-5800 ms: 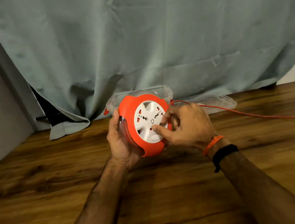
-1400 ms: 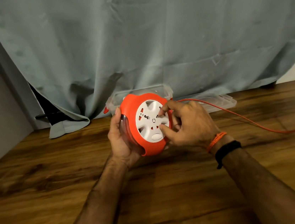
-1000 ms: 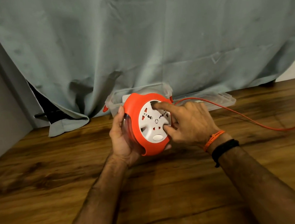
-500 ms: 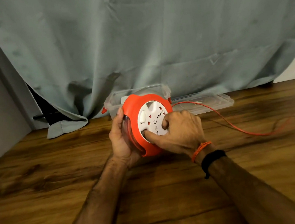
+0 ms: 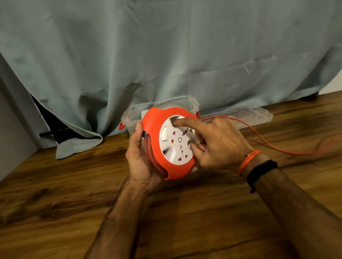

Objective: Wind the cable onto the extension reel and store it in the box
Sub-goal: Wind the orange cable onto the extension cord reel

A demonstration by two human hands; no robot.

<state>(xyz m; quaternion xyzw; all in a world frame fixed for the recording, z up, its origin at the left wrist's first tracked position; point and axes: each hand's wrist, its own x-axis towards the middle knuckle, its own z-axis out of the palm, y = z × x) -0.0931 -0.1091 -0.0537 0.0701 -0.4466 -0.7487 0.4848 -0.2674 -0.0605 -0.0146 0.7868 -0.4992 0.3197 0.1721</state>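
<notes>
The left hand (image 5: 139, 154) clasps the extension reel (image 5: 168, 144) upright above the table (image 5: 46, 209). Right hand (image 5: 217, 143): fingertips (image 5: 179, 122) pressed into the white hub, grasping nothing. Cable (image 5: 276, 148) trails slack beyond them; judged risk: uneven winding or snagging. Box (image 5: 129, 117) behind the reel.

wood table (image 5: 49, 230) | on it: clear box (image 5: 134, 117), lid (image 5: 256, 116), cable (image 5: 287, 151)

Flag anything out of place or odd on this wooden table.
Nothing damaged or spilled. The only loose item is the thin orange cable, trailing unwound across the wooden table from the round orange-and-white extension reel. The clear plastic box sits open, its lid beside it.
</notes>
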